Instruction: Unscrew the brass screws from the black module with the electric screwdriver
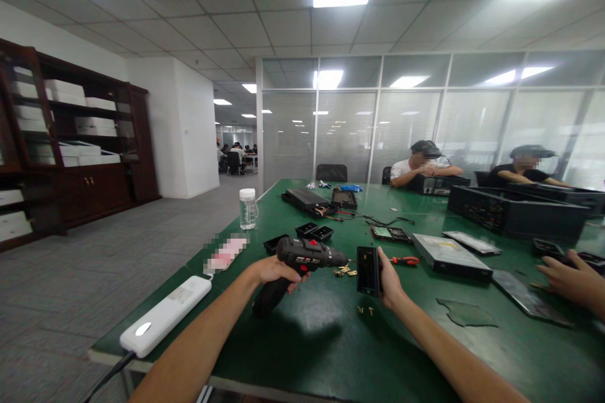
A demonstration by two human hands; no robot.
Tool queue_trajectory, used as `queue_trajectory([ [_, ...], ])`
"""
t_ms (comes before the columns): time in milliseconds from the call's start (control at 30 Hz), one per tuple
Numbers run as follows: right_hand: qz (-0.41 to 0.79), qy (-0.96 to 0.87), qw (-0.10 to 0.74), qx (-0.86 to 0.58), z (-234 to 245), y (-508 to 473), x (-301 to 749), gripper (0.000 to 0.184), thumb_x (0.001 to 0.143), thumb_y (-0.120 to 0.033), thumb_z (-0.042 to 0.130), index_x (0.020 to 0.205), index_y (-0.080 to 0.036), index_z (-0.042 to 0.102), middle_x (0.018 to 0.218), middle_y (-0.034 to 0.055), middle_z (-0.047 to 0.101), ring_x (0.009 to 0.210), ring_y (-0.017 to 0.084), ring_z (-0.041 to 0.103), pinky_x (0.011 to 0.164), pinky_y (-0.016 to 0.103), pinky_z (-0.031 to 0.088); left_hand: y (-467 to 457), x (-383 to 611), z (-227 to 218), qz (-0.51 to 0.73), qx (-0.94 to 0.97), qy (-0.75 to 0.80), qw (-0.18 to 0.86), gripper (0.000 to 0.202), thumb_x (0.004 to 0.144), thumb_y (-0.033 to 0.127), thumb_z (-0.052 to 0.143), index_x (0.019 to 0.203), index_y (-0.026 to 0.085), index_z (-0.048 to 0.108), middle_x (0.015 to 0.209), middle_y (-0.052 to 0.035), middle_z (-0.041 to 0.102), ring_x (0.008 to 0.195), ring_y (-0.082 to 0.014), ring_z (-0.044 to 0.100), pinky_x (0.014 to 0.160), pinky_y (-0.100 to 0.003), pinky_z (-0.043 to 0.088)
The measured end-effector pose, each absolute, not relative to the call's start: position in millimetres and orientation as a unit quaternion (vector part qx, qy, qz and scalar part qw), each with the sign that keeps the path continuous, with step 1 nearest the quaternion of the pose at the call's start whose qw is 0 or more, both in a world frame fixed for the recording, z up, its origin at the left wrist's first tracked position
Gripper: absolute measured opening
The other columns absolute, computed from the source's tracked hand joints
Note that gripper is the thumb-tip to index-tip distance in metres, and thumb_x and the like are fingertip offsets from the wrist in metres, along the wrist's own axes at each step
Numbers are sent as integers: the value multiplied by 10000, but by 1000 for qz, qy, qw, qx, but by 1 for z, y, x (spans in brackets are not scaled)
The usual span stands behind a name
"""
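My left hand (274, 269) is closed round the grip of a black cordless screwdriver (302, 261) with a red switch, its nose pointing right. My right hand (390, 277) holds a small black rectangular housing (368, 271) upright on the green table (331, 340), fingers wrapped behind it. The screwdriver's tip sits just left of the housing. A few brass screws (365, 310) lie on the table below the housing, and more small brass parts (343, 271) lie between tool and housing.
A white power strip (165, 315) lies at the left table edge, a clear bottle (247, 208) further back. An optical drive (451, 256), an orange-handled screwdriver (404, 260), small black trays (314, 231) and computer cases (515, 214) cover the table. Another person's hand (570, 277) rests at right; two people sit at the far end.
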State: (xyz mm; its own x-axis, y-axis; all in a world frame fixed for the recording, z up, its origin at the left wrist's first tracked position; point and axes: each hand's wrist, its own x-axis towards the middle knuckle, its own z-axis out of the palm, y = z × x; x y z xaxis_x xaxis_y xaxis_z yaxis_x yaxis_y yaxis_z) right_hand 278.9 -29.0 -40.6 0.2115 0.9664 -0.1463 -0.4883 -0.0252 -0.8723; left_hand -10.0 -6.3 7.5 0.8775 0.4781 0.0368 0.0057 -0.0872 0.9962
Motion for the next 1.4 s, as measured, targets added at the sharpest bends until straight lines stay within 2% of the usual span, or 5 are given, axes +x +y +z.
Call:
queue_trajectory([
  [767,563,-264,644,-445,-37,-31,277,399,634,-563,513,698,-174,573,539,12,589,474,169,556,495,309,451,-5,-10,5,182,707,171,662,323,617,202,606,906,75,535,782,-60,512,531,-89,476,526,-259,431],
  [1200,566,-270,636,-450,-37,-32,278,363,691,-526,466,681,-182,581,550,44,588,484,174,550,500,302,434,-5,-10,7,179,710,157,663,332,618,209,615,910,73,535,791,-63,510,525,-88,480,514,-250,422],
  [1400,570,-272,637,-442,-39,-30,278,409,645,-569,495,701,-169,567,535,19,577,469,166,547,486,303,440,-4,-10,6,179,707,165,664,357,607,206,622,927,73,534,804,-67,519,529,-90,484,518,-252,425],
])
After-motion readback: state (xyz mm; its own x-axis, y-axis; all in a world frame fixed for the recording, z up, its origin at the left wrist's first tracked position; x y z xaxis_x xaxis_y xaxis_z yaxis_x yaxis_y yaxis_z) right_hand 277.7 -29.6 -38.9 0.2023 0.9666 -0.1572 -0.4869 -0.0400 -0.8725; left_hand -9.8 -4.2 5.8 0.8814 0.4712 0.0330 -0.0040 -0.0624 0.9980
